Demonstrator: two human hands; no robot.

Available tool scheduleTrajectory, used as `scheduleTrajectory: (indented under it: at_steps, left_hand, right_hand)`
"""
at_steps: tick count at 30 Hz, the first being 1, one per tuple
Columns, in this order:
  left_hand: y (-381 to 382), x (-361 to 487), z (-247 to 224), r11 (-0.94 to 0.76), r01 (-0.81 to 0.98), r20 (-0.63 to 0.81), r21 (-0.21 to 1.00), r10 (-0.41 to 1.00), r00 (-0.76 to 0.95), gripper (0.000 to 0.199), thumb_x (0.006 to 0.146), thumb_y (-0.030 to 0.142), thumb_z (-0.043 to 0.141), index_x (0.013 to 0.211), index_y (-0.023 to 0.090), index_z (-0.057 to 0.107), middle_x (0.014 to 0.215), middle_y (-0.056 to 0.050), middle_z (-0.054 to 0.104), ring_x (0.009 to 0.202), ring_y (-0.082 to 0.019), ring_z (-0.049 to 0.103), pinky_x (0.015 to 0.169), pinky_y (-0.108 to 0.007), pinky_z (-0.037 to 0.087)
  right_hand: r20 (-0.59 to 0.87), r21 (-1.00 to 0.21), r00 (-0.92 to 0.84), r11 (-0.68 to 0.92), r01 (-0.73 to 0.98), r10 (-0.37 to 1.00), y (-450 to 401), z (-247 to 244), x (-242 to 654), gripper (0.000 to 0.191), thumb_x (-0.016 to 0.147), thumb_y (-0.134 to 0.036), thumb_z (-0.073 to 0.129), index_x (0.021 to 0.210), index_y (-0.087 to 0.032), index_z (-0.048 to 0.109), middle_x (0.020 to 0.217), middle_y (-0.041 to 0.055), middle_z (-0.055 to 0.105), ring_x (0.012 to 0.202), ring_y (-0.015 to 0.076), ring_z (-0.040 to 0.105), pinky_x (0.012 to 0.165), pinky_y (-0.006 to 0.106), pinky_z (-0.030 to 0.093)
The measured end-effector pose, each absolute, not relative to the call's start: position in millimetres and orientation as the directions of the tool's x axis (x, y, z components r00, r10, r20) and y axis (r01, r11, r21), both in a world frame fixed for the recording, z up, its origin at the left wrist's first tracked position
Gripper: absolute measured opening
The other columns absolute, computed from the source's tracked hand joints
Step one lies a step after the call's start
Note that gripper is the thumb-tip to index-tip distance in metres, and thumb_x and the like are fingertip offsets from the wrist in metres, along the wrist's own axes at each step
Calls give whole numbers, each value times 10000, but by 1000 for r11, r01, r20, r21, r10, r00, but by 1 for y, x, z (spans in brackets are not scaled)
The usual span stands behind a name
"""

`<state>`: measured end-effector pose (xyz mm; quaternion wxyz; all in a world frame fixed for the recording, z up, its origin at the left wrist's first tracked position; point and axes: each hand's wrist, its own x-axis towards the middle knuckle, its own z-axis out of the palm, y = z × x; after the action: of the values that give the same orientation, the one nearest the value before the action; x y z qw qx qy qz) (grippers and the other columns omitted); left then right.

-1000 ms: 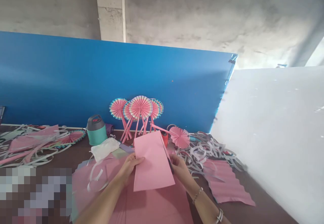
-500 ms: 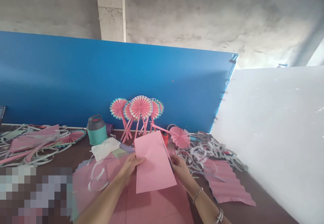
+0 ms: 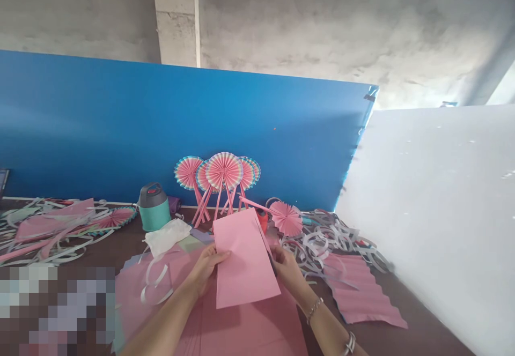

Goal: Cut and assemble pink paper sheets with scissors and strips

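My left hand [image 3: 209, 266] pinches the left edge of a pink sheet of paper [image 3: 245, 262], thumb on top. The sheet is held up at a tilt above a stack of larger pink sheets [image 3: 249, 332]. At its right edge, a narrow strip [image 3: 260, 224] stands partly apart from the rest. My right hand [image 3: 285, 264] is closed at that edge around dark scissors [image 3: 272, 262]; the paper and fingers hide most of them, blades included.
Finished pink paper fans [image 3: 224, 170] stand against the blue partition [image 3: 120, 125]. A teal jug [image 3: 154, 211] and white tissue [image 3: 168, 236] sit at left. Curled paper strips [image 3: 322, 238], a small pink fan [image 3: 286, 218] and a pleated pink sheet [image 3: 362, 289] lie at right.
Almost nothing differs. The pink sheet has shifted very slightly, and both hands keep their places on it.
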<state>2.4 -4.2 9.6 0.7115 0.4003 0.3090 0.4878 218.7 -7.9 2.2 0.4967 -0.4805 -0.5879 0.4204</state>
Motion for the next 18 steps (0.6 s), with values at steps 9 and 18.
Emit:
scheduleTrajectory:
  at_steps: [9,18]
  left_hand:
    - [-6,3,11,212,-450,-61,868,943,327,352,591,291,797,861,114,656,754,-103,723,609,-221,669,571,-297,497]
    - [-8,3,13,182,-412,-45,893,946,321,340,594,321,795,827,110,666,729,-90,714,595,-201,653,572,-284,483]
  right_hand:
    - [166,-977,-51,172,126,985,-8,1,218,402,690,-530,656,773,-137,646,550,-14,541,476,101,440,446,217,353]
    - [187,-968,-32,190,165,982,-2,-7,221,379,690,-507,669,781,-139,666,546,-14,528,478,97,420,454,220,343]
